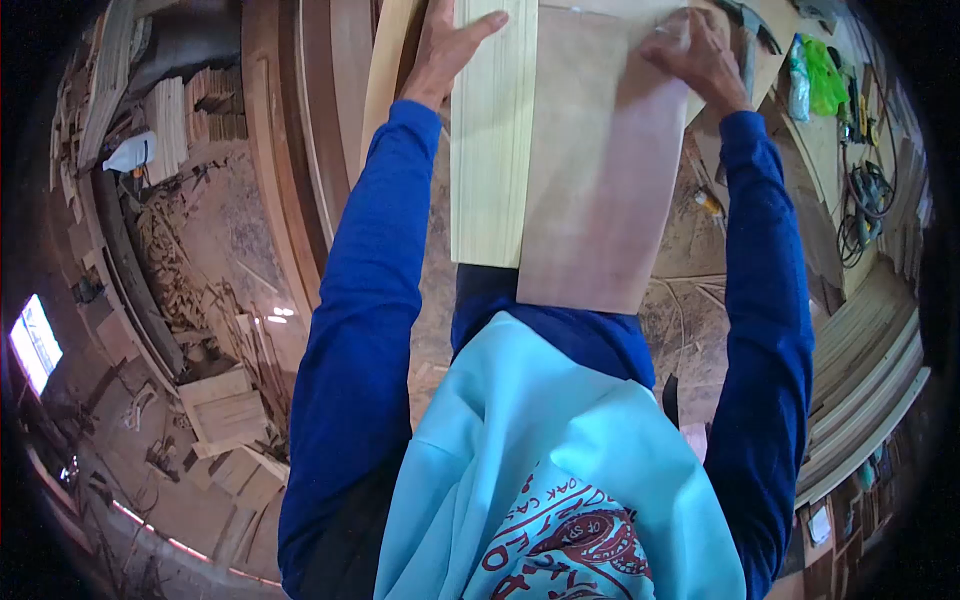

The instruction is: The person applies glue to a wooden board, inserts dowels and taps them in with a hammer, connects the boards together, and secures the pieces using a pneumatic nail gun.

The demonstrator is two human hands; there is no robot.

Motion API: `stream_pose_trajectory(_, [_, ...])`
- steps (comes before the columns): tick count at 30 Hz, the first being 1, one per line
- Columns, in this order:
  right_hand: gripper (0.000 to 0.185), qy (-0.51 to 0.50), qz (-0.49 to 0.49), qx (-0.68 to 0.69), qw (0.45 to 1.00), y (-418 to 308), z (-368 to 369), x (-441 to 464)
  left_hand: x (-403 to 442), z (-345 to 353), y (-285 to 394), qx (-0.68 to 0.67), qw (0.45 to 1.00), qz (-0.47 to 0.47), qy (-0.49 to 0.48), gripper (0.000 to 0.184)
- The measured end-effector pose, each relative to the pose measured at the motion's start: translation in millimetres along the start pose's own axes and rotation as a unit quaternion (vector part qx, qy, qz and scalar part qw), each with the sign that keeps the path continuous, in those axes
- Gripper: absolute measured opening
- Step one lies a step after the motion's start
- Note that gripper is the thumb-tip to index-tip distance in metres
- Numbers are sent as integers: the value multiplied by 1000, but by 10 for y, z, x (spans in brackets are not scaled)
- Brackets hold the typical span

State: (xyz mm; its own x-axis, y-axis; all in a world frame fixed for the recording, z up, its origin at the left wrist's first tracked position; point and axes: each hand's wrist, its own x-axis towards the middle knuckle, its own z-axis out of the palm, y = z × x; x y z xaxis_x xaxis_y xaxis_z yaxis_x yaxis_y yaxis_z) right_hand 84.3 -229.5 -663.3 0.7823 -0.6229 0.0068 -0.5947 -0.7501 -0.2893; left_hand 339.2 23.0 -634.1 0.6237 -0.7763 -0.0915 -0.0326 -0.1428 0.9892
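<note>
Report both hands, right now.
Left hand: closed, holding the pale board by its edge.
Right hand: curled over the brown panel; grip cannot be told.

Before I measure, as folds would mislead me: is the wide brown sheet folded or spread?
Spread: the brown sheet shows one broad face beside the pale board, with no visible fold.

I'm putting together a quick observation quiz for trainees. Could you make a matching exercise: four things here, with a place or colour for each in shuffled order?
Things:
1. plank
2. board
3. bottle
4. left hand

Places and colours:
A. white, in the left part of the picture
B. at the plank's left edge
C. pale, with lengthwise lines
D. brown, directly right of the plank

Pairs: 1-C, 2-D, 3-A, 4-B
</note>
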Motion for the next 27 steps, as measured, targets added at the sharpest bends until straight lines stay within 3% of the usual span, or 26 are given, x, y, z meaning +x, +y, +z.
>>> stream_pose_trajectory(1, [103,-33,-5,6,999,133,51,25,28,-2,-55,2,1000,-6,3,85])
stream_pose_trajectory(2, [126,-76,39,59,995,-190,-264,5,53,-2,-118,5,999,34,11,85])
stream_pose_trajectory(3, [126,-81,37,63,994,-159,-169,-52,44,2,-130,9,997,73,18,85])
stream_pose_trajectory(5, [113,54,64,124,989,-166,-45,-197,54,-9,-117,-1,999,35,2,85])
stream_pose_trajectory(6, [104,112,41,21,993,-216,-32,-191,38,-20,-92,-14,1000,6,-14,84])
stream_pose_trajectory(7, [91,152,9,109,982,-255,-43,-420,-6,-20,-69,-12,1000,6,-8,84])
stream_pose_trajectory(9, [82,165,37,134,976,-125,128,-791,-21,-16,17,-12,998,-49,23,84])
stream_pose_trajectory(11, [72,172,106,230,952,-388,-135,-1283,-16,-45,126,5,999,-44,15,85])
stream_pose_trajectory(12, [63,170,65,143,973,-320,-185,-1562,-34,-53,150,25,998,-51,4,86])
stream_pose_trajectory(14, [53,118,177,231,949,-446,-358,-2201,21,-148,-72,98,995,-2,1,86])
stream_pose_trajectory(15, [49,173,240,286,911,-353,-191,-2524,134,-194,-177,169,985,28,4,87])
stream_pose_trajectory(16, [46,196,167,191,947,-115,-45,-2925,213,-219,-248,230,972,35,35,79])
stream_pose_trajectory(17, [40,237,269,253,899,-329,-131,-3268,183,-221,-268,287,955,29,64,72])
stream_pose_trajectory(18, [33,252,359,169,882,-438,-159,-3626,113,-223,-86,285,956,42,61,72])
stream_pose_trajectory(20, [27,239,426,217,845,-499,-3,-4441,-204,-276,316,440,872,166,135,59])
stream_pose_trajectory(21, [26,209,441,208,848,-619,102,-4742,-359,-352,369,438,872,174,134,59])
stream_pose_trajectory(23, [27,158,462,218,845,-897,460,-5315,-672,-539,456,308,893,280,170,50])
stream_pose_trajectory(25, [29,112,463,271,837,-1238,662,-5525,-1227,-746,286,204,939,213,178,44])
stream_pose_trajectory(27, [32,23,450,329,830,-1684,734,-5516,-1989,-1031,45,248,948,121,161,35])
